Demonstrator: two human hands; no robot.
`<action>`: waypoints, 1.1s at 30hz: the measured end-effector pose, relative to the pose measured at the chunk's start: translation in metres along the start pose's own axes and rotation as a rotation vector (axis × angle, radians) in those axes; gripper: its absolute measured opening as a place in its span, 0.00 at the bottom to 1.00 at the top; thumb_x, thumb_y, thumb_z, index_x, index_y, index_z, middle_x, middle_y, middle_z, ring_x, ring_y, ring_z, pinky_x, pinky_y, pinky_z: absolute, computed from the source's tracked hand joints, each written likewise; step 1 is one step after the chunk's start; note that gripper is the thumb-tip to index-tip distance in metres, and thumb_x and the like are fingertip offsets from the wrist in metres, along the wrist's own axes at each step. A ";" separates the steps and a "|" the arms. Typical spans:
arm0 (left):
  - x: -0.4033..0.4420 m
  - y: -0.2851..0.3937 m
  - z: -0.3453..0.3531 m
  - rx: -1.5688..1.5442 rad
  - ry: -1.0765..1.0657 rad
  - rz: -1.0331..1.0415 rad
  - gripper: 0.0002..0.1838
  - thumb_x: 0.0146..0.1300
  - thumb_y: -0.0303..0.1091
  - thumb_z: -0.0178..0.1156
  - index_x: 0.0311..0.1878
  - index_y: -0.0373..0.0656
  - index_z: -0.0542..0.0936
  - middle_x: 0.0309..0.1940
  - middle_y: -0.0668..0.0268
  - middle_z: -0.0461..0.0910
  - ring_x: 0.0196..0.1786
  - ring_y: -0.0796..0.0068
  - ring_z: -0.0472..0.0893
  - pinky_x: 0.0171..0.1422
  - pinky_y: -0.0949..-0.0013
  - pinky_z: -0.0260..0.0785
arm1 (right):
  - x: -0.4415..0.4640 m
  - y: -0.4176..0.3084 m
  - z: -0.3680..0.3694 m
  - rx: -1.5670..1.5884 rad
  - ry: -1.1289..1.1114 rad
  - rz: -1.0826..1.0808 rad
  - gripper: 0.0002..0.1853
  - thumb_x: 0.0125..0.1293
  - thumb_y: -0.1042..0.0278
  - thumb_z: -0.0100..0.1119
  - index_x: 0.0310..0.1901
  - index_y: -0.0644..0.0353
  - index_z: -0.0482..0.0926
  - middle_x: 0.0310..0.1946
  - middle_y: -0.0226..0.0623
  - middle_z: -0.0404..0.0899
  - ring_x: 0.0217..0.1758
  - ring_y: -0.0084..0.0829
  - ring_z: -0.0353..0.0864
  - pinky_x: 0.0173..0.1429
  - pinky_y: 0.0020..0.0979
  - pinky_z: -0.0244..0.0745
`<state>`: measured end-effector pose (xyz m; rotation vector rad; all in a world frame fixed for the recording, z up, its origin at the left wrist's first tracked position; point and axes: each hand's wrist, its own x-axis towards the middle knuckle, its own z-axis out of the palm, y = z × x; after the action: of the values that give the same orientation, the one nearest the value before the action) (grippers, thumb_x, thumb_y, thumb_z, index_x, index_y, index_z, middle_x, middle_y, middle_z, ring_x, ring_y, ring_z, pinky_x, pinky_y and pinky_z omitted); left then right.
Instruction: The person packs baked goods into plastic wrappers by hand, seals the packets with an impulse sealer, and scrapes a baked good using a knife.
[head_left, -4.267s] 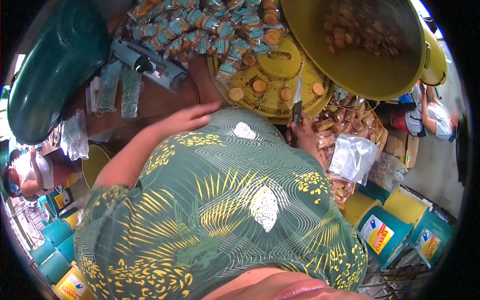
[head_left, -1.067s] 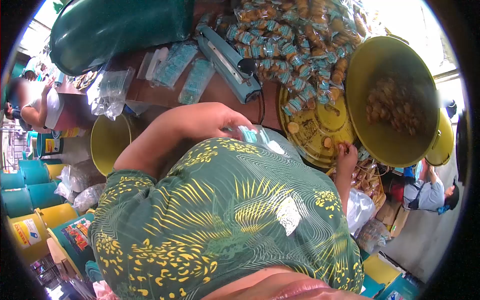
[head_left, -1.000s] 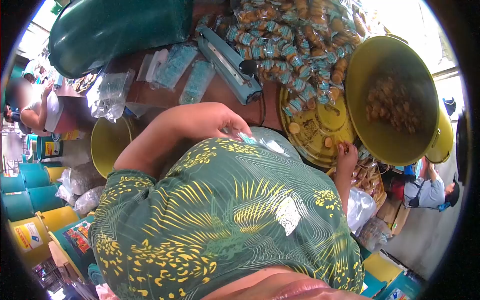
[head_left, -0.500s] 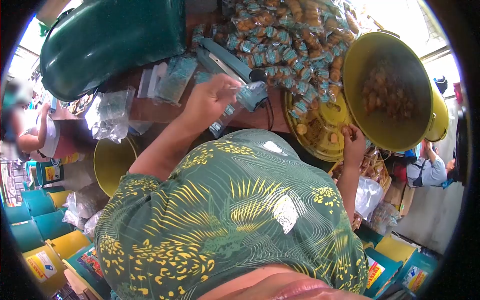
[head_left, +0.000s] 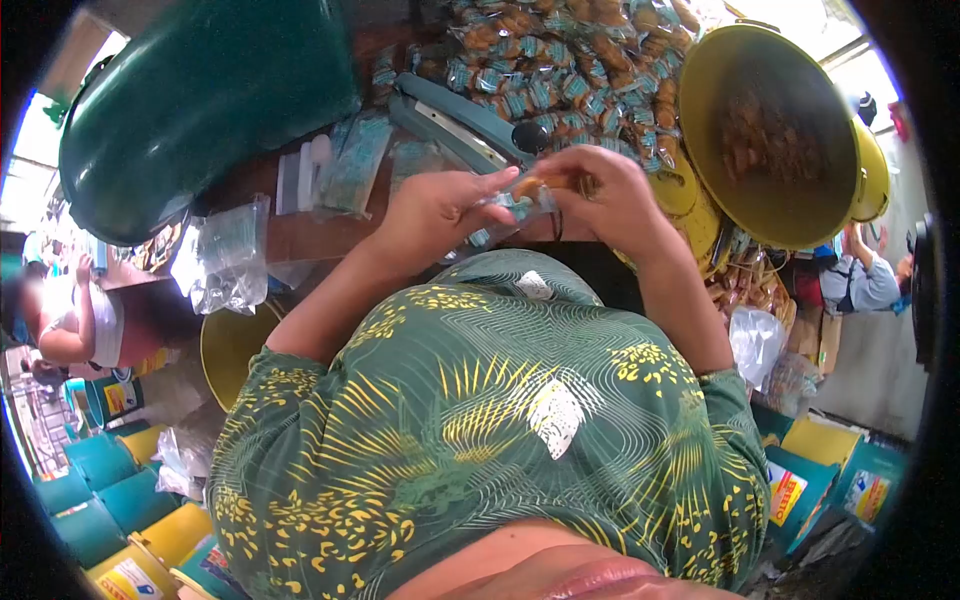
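Observation:
Both hands meet above my lap, in front of the teal bag sealer (head_left: 455, 130). Closed on a small clear bag with teal print (head_left: 520, 205) is my left hand (head_left: 440, 212). My right hand (head_left: 605, 195) pinches a round brown biscuit (head_left: 530, 187) at the mouth of that bag. Part of the biscuit is hidden by the fingers. Many filled packets (head_left: 560, 75) lie heaped behind the sealer. To the right of my right hand is a yellow lid (head_left: 703, 228), partly covered by my arm.
A yellow tub (head_left: 715, 120) with brown pieces inside tilts at the right. A large green tub (head_left: 200, 110) lies at the left, near flat clear bags (head_left: 355, 170). One person (head_left: 85, 310) is at far left, another (head_left: 865, 280) at far right. Stacked buckets (head_left: 130, 490) stand lower left.
My right hand has moved from the yellow lid to the middle, with a biscuit. My left hand has come down and right to meet it, holding the bag. The camera view has shifted slightly.

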<state>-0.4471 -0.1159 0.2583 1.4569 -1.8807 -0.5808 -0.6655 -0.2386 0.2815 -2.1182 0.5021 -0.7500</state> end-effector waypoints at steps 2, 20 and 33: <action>0.004 -0.007 0.012 -0.178 0.014 -0.011 0.34 0.60 0.40 0.70 0.67 0.38 0.72 0.49 0.61 0.84 0.50 0.79 0.79 0.58 0.71 0.70 | 0.006 0.009 0.024 0.254 -0.001 0.171 0.10 0.57 0.71 0.70 0.38 0.63 0.81 0.33 0.38 0.82 0.39 0.25 0.80 0.47 0.29 0.76; 0.033 -0.047 0.042 -0.923 -0.650 -0.270 0.27 0.60 0.31 0.70 0.62 0.42 0.71 0.49 0.68 0.78 0.53 0.80 0.76 0.58 0.72 0.69 | -0.014 0.023 0.032 -0.418 0.284 -0.175 0.12 0.61 0.63 0.65 0.42 0.58 0.79 0.42 0.41 0.82 0.50 0.44 0.80 0.56 0.41 0.72; 0.085 -0.011 0.098 -0.896 -0.524 -0.453 0.36 0.67 0.28 0.62 0.74 0.40 0.56 0.48 0.68 0.79 0.51 0.80 0.76 0.56 0.72 0.69 | -0.080 0.250 -0.204 -0.689 0.414 0.974 0.37 0.64 0.46 0.64 0.69 0.56 0.66 0.64 0.56 0.67 0.72 0.49 0.63 0.74 0.43 0.62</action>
<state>-0.5246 -0.2060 0.2055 1.1371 -1.2737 -1.8791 -0.8830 -0.4553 0.1542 -1.8937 2.0569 -0.4389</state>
